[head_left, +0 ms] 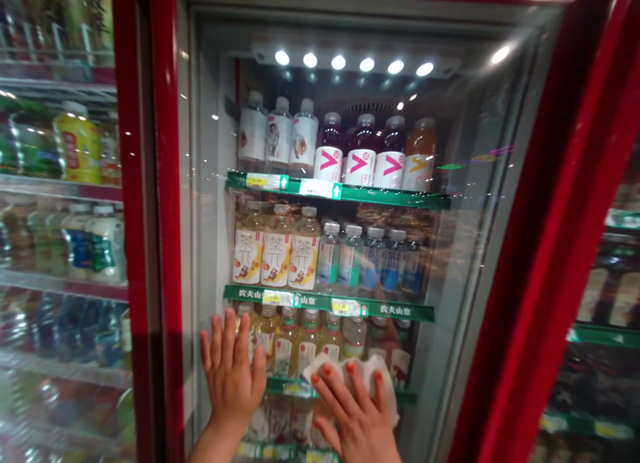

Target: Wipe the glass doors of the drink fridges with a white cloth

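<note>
My left hand (231,373) lies flat against the glass door (465,203) of a red drinks fridge, fingers spread and pointing up, holding nothing. My right hand (357,413) presses a white cloth (373,373) against the same glass, a little lower and to the right, with its fingers stretched over the cloth. Behind the glass stand rows of bottles (360,153) on green-edged shelves (330,191).
The fridge's red frame (540,249) runs down the right side and another red post (150,216) down the left. A neighbouring cooler (65,216) on the left holds more bottles. A further shelf unit (610,316) shows at the far right.
</note>
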